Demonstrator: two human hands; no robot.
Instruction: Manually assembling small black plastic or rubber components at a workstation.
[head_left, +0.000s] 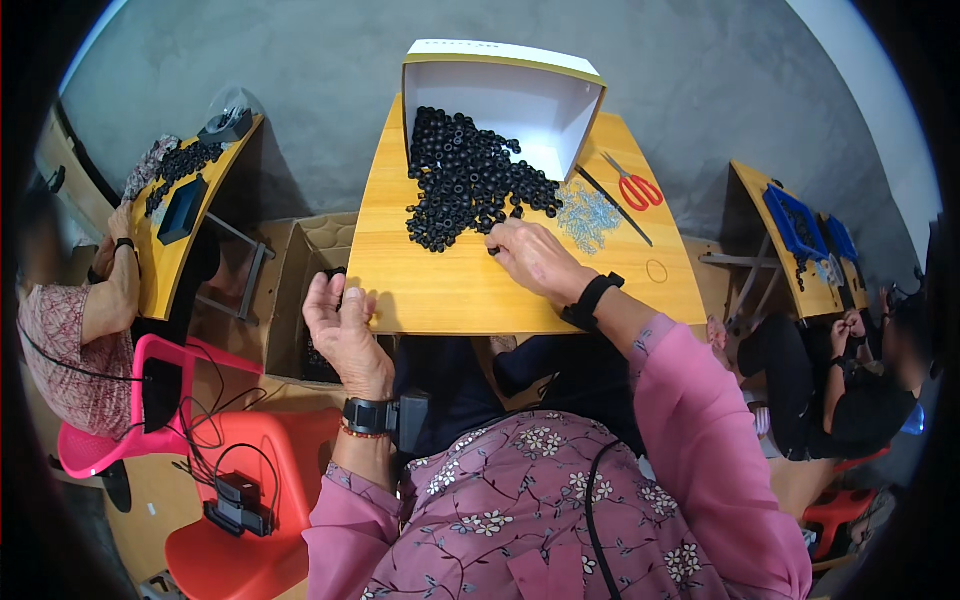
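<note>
A heap of small round black parts with holes (470,180) spills from a white box (510,90) lying on its side on my yellow wooden table (400,290). At the heap's near edge my right hand (535,258) is closed, with a small black part between its fingertips. My left hand (348,330) is held up past the table's left edge, above an open cardboard carton (285,320). Its fingers are loosely curled and apart from the thumb. Some black shows behind those fingertips; whether it touches them is unclear.
Right of the heap lie small clear-blue pieces (588,218), a black stick (625,215), red-handled scissors (637,188) and a rubber band (656,270). Two people sit at side tables. A red chair (290,460) with cables stands at my left.
</note>
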